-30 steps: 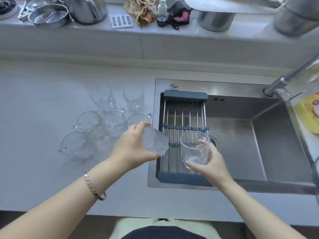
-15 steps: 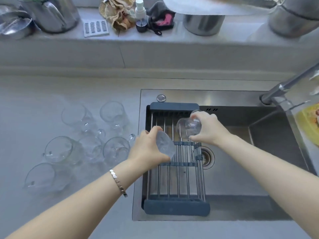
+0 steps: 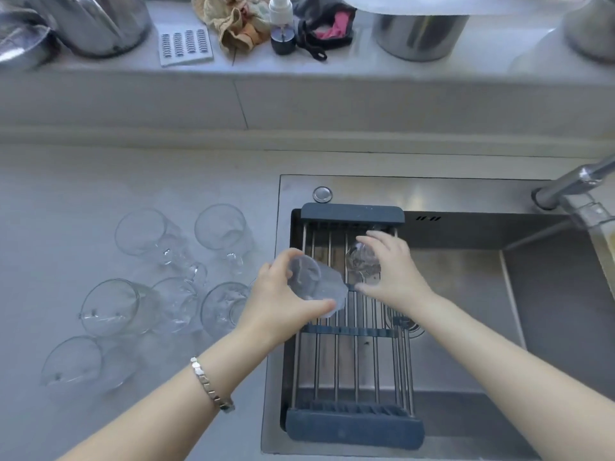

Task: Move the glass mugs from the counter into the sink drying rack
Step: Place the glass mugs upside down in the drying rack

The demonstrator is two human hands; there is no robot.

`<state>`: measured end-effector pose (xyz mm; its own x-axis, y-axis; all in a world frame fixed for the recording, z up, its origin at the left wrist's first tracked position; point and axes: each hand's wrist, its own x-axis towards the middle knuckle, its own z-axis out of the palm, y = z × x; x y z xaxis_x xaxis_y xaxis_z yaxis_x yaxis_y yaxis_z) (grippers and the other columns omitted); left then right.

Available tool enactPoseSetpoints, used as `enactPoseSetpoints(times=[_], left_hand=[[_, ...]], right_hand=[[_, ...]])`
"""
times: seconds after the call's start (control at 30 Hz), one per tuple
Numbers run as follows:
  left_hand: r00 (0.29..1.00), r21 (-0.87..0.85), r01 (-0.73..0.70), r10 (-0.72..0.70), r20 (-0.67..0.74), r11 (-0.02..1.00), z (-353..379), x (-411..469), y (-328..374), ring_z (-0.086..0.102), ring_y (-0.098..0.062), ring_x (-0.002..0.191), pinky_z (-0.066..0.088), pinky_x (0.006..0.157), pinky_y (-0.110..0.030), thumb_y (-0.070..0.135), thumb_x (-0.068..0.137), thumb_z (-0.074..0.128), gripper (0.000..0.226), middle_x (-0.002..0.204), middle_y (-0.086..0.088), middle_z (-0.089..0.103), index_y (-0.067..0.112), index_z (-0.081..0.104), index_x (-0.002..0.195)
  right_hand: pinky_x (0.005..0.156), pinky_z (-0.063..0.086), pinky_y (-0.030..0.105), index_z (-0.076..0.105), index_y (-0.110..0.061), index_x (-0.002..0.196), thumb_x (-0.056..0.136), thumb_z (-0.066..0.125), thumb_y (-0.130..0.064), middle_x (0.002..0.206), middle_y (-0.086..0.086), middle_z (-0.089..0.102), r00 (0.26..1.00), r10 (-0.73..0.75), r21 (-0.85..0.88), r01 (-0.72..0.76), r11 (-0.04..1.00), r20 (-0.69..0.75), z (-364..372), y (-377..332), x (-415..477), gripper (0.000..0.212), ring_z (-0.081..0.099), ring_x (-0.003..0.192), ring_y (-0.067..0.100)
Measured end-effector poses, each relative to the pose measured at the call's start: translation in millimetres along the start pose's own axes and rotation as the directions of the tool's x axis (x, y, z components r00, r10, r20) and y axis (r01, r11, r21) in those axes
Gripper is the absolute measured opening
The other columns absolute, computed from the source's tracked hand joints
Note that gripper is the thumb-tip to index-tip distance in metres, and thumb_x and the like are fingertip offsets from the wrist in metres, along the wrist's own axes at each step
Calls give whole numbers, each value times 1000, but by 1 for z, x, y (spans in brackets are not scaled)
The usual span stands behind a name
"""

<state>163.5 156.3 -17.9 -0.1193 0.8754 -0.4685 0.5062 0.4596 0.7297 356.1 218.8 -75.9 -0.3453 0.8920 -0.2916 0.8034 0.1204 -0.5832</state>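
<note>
My left hand [image 3: 278, 302] grips a glass mug [image 3: 312, 282], tilted on its side over the left edge of the drying rack [image 3: 352, 427]. My right hand [image 3: 394, 271] holds a second glass mug [image 3: 361, 261] upside down on the rack's far bars. The rack, with steel bars and dark end pieces, spans the left part of the sink [image 3: 466, 327]. Several more glass mugs [image 3: 146, 234] stand or lie on the counter [image 3: 66, 194] left of the sink.
A faucet [image 3: 572, 188] reaches in from the right. The back ledge holds steel pots [image 3: 419, 31], a rag [image 3: 233, 24], a small spray bottle [image 3: 281, 24] and a grater card [image 3: 184, 44]. A round sink button [image 3: 322, 194] sits behind the rack.
My right hand has turned its mug over and lowered it onto the rack's far end. My left hand has carried its tilted mug right, over the rack's left edge.
</note>
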Motion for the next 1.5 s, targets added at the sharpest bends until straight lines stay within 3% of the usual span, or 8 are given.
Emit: enactPoseSetpoints(times=[0.2,0.43,0.57,0.63,0.77,0.93,1.3,1.5], left_hand=[[900,-532,390,-187,394,752,4,9,9,64,-21,81,56,55,-24,51,68,68,57,108,-8,63,22,59,117],[797,-367,398,-119,593,841,12,28,6,68,-30,100,58,71,-29,55,87,51,47,119,-13,66,21,58,120],[953,155,-72,22,301,985,15,46,2,63,-24,100,50,83,-34,54,96,20,61,115,-8,66,14,60,118],[919,577,-363,179,351,731,16,58,-8,60,-24,98,47,82,-36,46,99,25,52,107,-8,64,11,61,108],[822,812,-554,-33,569,184,23,76,-31,31,-23,136,33,108,-41,22,94,50,39,143,-6,42,13,49,131],[829,833,-554,-96,551,-6,21,79,-33,5,-26,148,15,118,-48,25,94,50,50,156,-3,25,21,36,142],[834,841,-539,-112,540,40,14,71,-33,4,-24,148,11,117,-49,32,98,42,48,153,-4,33,18,36,143],[804,742,-521,535,260,423,-30,30,-31,61,-26,117,42,98,-36,26,84,40,36,105,-6,72,9,71,92]], right_hand=[[92,50,24,41,-58,116,53,89,-9,129,-24,47,997,-63,694,8,720,54,-11,-23,-59,94,58,113,6],[78,59,34,56,-46,104,60,83,-25,124,-4,56,999,32,684,-52,727,43,-29,-18,-62,56,65,100,18],[70,52,17,57,-42,104,64,83,-16,111,-14,61,980,129,452,-47,891,-153,-43,-17,-49,54,60,86,11],[71,44,8,56,-41,105,63,83,-19,105,-16,58,965,129,363,-38,931,-230,-51,-18,-36,55,54,82,-3],[84,41,21,57,-28,117,66,81,-24,110,-9,55,959,113,271,-40,962,-261,-52,-29,-4,57,49,86,2],[90,40,30,49,-25,128,71,74,-35,129,1,52,988,97,100,-85,991,-122,-23,-50,33,63,49,118,19],[86,45,41,44,-9,125,84,62,-36,125,17,46,955,266,-186,-288,939,-133,45,-68,61,52,47,112,37],[84,45,37,49,-8,123,90,50,-24,124,15,49,955,231,-21,-239,971,-184,29,-76,47,37,52,110,32]])
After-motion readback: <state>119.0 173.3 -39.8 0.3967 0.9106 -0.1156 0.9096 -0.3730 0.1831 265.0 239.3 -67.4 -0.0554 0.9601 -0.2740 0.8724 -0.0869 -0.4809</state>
